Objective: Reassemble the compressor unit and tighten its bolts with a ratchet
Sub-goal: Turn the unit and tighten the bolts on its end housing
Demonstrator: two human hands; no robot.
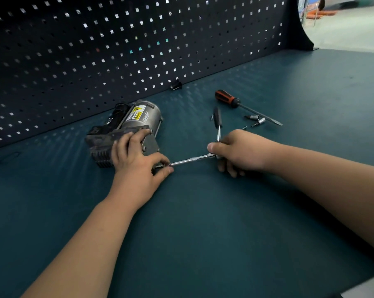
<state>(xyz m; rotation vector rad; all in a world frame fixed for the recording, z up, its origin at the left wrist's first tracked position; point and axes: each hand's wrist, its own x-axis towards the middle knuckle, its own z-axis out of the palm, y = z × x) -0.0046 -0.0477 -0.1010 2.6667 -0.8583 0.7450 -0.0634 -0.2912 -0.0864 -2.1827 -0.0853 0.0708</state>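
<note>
Centre-left on a matte teal desk [203,222], close to a dark perforated panel [117,50]: compressor [130,125], a smooth grey metal cylinder with a yellow warning label, joined to a blackened, ribbed block. Left hand [134,166] spread over its near end, thumb and forefinger pinching the tip of a slim, shiny extension bar [190,161] at the housing's lower corner. Right hand [239,153] closed in a fist around the ratchet [217,125] head, fingers curled under, black-gripped handle angled away toward the panel. Farther right, well apart: screwdriver [244,106] with orange-and-black handle and long flat blade; just beside its shaft, two small chrome sockets [257,119].
</note>
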